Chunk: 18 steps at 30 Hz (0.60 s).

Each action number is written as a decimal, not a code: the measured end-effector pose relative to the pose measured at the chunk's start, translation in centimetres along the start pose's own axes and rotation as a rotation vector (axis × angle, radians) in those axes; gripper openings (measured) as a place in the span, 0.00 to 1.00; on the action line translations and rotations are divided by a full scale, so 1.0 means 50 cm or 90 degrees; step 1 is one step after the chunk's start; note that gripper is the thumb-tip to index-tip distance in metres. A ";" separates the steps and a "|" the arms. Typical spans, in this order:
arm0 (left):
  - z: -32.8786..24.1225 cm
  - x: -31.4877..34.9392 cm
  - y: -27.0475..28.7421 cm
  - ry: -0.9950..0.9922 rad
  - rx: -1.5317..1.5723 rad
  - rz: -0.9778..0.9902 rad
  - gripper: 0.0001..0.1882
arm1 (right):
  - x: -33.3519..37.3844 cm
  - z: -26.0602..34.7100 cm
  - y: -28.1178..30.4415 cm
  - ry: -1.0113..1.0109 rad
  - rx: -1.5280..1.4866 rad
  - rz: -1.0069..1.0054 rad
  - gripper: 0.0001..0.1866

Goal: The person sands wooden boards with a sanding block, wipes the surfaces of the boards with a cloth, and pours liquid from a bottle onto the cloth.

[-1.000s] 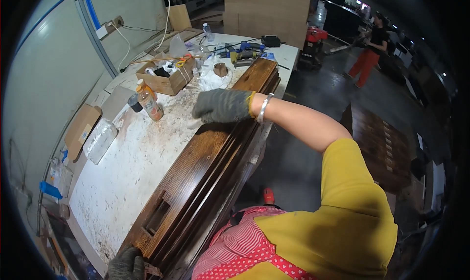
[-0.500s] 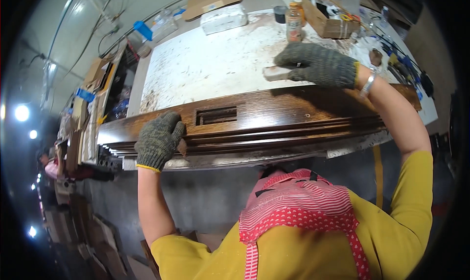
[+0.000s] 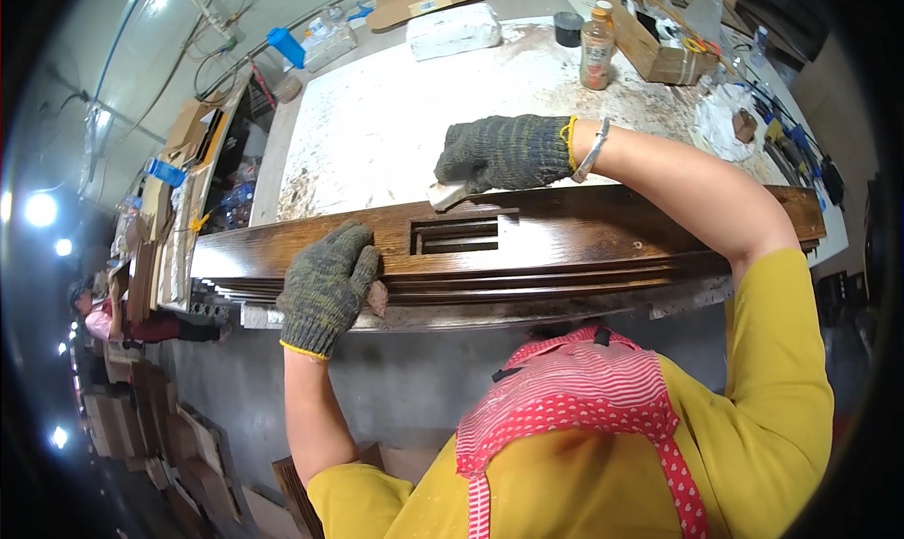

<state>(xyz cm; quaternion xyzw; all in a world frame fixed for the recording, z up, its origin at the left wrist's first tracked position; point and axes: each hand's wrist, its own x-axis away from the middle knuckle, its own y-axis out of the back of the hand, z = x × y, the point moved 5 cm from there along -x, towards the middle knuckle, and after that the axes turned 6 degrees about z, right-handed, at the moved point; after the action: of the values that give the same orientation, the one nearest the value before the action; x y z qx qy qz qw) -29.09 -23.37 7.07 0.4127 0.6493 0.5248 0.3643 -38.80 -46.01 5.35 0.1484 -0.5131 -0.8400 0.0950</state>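
Note:
A stack of dark brown, glossy wooden boards [image 3: 574,224] lies along the near side of the worktable, the top one with a rectangular cutout [image 3: 454,237] left of its middle. My left hand [image 3: 328,289], in a grey-green knit glove, rests over the stack's near edge left of the cutout. A small brownish-pink piece [image 3: 378,299] sticks out beside its thumb; its kind is unclear. My right hand [image 3: 508,153], gloved alike, is closed on a pale, flat-sided block [image 3: 446,195] at the top board's far edge, just beyond the cutout.
On the white, stained tabletop [image 3: 367,115] stand a white wrapped block [image 3: 454,31], an orange-capped bottle [image 3: 597,48] and a dark cup [image 3: 568,29]. A cardboard box [image 3: 669,62] and several hand tools [image 3: 791,148] lie right. Another person [image 3: 122,318] stands far left.
My right hand has moved left with the pale block, from above the board's right half to beside the cutout. The left hand stays at the near edge. The view has shifted slightly.

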 end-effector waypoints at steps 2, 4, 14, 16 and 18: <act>0.000 0.001 -0.002 -0.007 0.016 0.007 0.16 | 0.037 0.008 0.016 -0.077 -0.027 0.072 0.12; -0.001 0.003 -0.001 -0.002 -0.011 -0.016 0.16 | 0.113 0.006 0.034 -0.045 -0.030 0.012 0.11; 0.000 0.007 -0.001 -0.025 -0.034 -0.033 0.15 | 0.424 0.057 0.137 -0.343 0.092 0.088 0.14; 0.002 0.003 -0.007 -0.037 -0.027 -0.033 0.15 | 0.360 0.069 0.126 -0.346 0.054 -0.015 0.09; 0.010 -0.001 -0.016 -0.019 -0.032 -0.027 0.15 | 0.303 0.056 0.081 -0.267 0.039 -0.006 0.09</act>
<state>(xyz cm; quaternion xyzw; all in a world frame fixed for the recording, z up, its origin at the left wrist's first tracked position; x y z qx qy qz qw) -28.74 -23.29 6.19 0.3975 0.6387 0.5270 0.3954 -53.97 -50.25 7.89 -0.0245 -0.5462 -0.8370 -0.0226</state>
